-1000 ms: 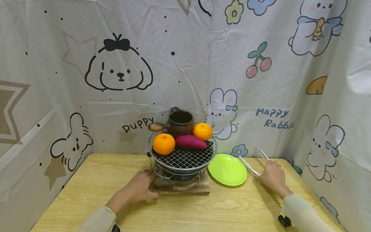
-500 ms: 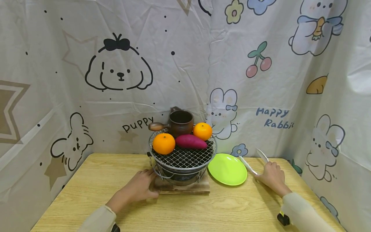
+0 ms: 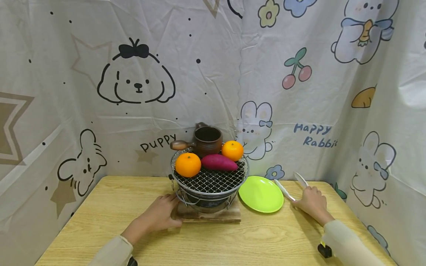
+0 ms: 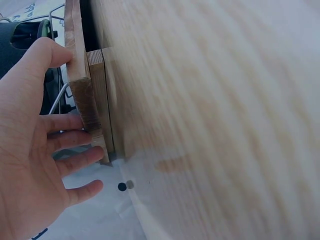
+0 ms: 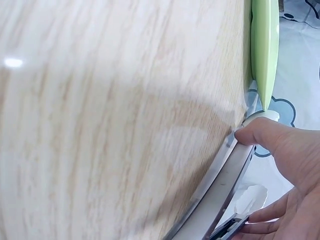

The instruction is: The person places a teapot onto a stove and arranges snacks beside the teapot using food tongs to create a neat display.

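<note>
My left hand (image 3: 161, 213) holds the left end of a wooden board (image 3: 229, 215), thumb at its near edge and fingers at its side, as the left wrist view also shows. On the board stands a small round tabletop grill (image 3: 219, 185). Its mesh bears two oranges (image 3: 188, 165), a purple sweet potato (image 3: 219, 163) and a brown clay pot (image 3: 208, 142) with a side handle. At the right my right hand (image 3: 313, 203) grips a pair of tongs (image 5: 220, 187), thumb on one arm and fingers on the other. The tongs' arms are spread apart, with nothing between their tips.
A lime-green plate (image 3: 261, 194) lies between the grill and the tongs, close to the tongs' left tip. The wooden table (image 3: 266, 244) ends at a printed cloth (image 3: 143, 122) hanging behind and along both sides.
The tip of the tongs' right arm has dropped very slightly, and the right sleeve has shifted a touch leftward. The left hand, grill, food and plate are as before.
</note>
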Motion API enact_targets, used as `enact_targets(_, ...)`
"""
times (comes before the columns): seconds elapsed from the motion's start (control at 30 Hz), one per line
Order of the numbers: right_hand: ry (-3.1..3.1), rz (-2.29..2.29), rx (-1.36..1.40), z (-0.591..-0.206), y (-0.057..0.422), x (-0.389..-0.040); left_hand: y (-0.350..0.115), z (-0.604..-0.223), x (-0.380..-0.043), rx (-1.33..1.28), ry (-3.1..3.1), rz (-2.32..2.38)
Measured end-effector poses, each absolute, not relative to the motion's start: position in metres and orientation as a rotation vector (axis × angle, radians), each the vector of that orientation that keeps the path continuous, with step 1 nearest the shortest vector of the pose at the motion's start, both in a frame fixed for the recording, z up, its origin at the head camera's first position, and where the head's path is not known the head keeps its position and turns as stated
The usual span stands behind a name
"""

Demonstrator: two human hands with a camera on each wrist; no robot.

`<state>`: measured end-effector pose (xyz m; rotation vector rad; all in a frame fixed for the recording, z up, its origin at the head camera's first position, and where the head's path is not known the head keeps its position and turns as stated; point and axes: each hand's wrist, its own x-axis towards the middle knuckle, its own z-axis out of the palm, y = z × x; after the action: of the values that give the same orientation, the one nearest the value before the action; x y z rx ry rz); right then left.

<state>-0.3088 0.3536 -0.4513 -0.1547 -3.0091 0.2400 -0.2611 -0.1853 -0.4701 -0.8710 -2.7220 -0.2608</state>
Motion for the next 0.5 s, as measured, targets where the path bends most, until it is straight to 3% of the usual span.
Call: enact_targets(0.5, -3.079, 0.269, -0.191, -0.4502, 0.3536, -0.3095, -0.1859, -0.4693, -0.2602, -0.865, -2.724, -0.273)
